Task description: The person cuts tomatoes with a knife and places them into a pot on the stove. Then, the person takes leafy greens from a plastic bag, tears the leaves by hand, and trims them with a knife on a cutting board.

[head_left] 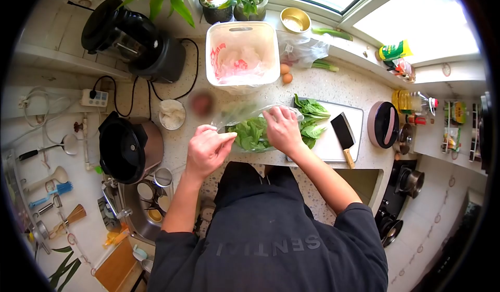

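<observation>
A clear plastic bag (232, 116) with leafy greens (251, 134) in it lies at the counter's front, between my two hands. My left hand (208, 150) is closed, its fingertips pinching the bag's left edge. Over the right side of the bag, my right hand (283, 130) is closed with its fingers curled on the plastic; the fingertips are partly hidden. More loose leafy greens (312, 116) rest just right of that hand, on the left part of a white cutting board (333, 146). A cleaver (343, 134) with a wooden handle lies on the board.
Behind the bag stands a white bin (243, 27) lined with plastic. Two eggs (286, 74) sit beside it. A white bowl (172, 114) and a dark cooker pot (125, 148) are at the left, above the sink (136, 214). A round black-lidded appliance (383, 125) stands right of the board.
</observation>
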Motion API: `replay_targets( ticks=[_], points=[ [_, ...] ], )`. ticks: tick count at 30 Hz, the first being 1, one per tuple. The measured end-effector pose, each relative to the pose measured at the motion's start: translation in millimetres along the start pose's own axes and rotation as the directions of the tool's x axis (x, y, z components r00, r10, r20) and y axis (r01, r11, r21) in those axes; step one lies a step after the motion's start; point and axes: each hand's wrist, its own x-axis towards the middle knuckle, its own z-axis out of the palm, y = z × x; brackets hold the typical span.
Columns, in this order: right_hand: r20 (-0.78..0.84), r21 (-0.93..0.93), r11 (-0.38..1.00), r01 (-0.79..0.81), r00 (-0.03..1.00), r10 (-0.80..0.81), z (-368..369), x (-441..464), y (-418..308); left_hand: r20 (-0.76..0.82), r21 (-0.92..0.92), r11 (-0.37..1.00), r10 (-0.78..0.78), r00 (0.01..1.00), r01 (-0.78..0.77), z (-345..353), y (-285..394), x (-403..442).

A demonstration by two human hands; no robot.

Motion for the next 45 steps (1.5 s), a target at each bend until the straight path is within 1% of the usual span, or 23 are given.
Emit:
replay_targets(
  ticks=[2, 3, 6, 7, 10, 11, 14, 15, 18, 21, 24, 27, 30, 31, 34, 35, 38, 39, 42, 43, 45],
  points=[
    [0.037, 0.067, 0.996, 0.064, 0.997, -0.067, 1, 3, -2, 0.000, 0.006, 1.000, 0.023, 1.000, -0.023, -4, 2, 6],
    [0.059, 0.152, 0.980, 0.127, 0.989, -0.138, 9, 3, 3, 0.001, 0.007, 0.999, 0.037, 0.999, -0.037, -6, 3, 11],
    [0.184, 0.288, 0.954, 0.082, 0.973, -0.140, 23, -2, 4, 0.039, 0.008, 0.998, 0.054, 0.998, -0.055, -10, 0, 11],
    [0.087, 0.263, 0.957, 0.125, 0.984, -0.152, 34, -2, 9, 0.055, 0.005, 0.998, 0.057, 0.997, -0.057, -10, -1, 11],
    [0.309, -0.041, 0.992, 0.117, 0.946, -0.099, 61, 7, 39, 0.056, 0.001, 0.999, 0.054, 0.997, -0.054, -8, 0, 11],
    [0.299, -0.167, 0.981, 0.094, 0.954, -0.040, 63, 6, 43, 0.051, -0.015, 0.999, 0.049, 0.998, -0.048, -6, 0, 10],
    [0.421, -0.270, 0.951, 0.151, 0.907, -0.024, 70, 16, 54, 0.046, -0.047, 0.998, 0.043, 0.998, -0.041, 1, -1, 8],
    [0.484, -0.295, 0.948, 0.117, 0.874, 0.042, 69, 17, 50, 0.053, -0.052, 0.998, 0.046, 0.998, -0.043, 3, -1, 8],
    [0.507, -0.330, 0.919, 0.215, 0.862, -0.020, 76, 17, 50, 0.049, -0.040, 0.998, 0.058, 0.997, -0.056, 7, -2, 10],
    [0.454, -0.401, 0.884, 0.240, 0.890, -0.036, 85, 11, 56, 0.051, -0.038, 0.997, 0.063, 0.997, -0.061, 11, -2, 12],
    [0.349, -0.436, 0.877, 0.203, 0.936, -0.044, 92, 8, 57, 0.056, -0.033, 0.998, 0.058, 0.997, -0.056, 12, -1, 15],
    [0.495, -0.356, 0.929, 0.100, 0.863, 0.097, 73, 3, 46, 0.034, -0.024, 0.999, 0.037, 0.999, -0.036, 14, -1, 15],
    [0.471, -0.308, 0.951, 0.020, 0.872, 0.134, 60, -7, 33, 0.013, -0.034, 0.999, 0.041, 0.999, -0.040, 20, -1, 16],
    [0.423, -0.281, 0.958, 0.050, 0.903, 0.077, 63, -14, 34, 0.008, -0.040, 0.998, 0.048, 0.999, -0.047, 22, 0, 18],
    [0.384, -0.095, 0.994, -0.059, 0.919, 0.091, 28, -5, 18, 0.057, -0.050, 0.998, 0.044, 0.997, -0.041, 25, 4, 22],
    [0.481, -0.041, 0.985, -0.166, 0.861, 0.165, 0, 4, 4, 0.047, -0.051, 0.998, 0.033, 0.998, -0.030, 27, 5, 23],
    [0.270, 0.269, 0.962, -0.050, 0.963, -0.025, -6, -9, 9, 0.017, -0.051, 0.999, -0.005, 1.000, 0.006, 31, 6, 26],
    [0.286, 0.304, 0.950, -0.073, 0.958, -0.018, -15, -14, 8, 0.004, -0.049, 0.999, -0.021, 1.000, 0.022, 31, 7, 28],
    [0.027, 0.457, 0.889, 0.037, 0.998, -0.055, -34, -27, 4, -0.009, -0.057, 0.994, -0.097, 0.995, 0.096, 32, 7, 30],
    [0.018, 0.555, 0.832, -0.020, 1.000, 0.012, -38, -32, 2, -0.009, -0.063, 0.990, -0.124, 0.992, 0.123, 33, 7, 31],
    [0.021, 0.730, 0.674, -0.116, 0.989, 0.148, -44, -43, -2, 0.013, -0.051, 0.983, -0.178, 0.984, 0.178, 34, 9, 32]
  ],
)
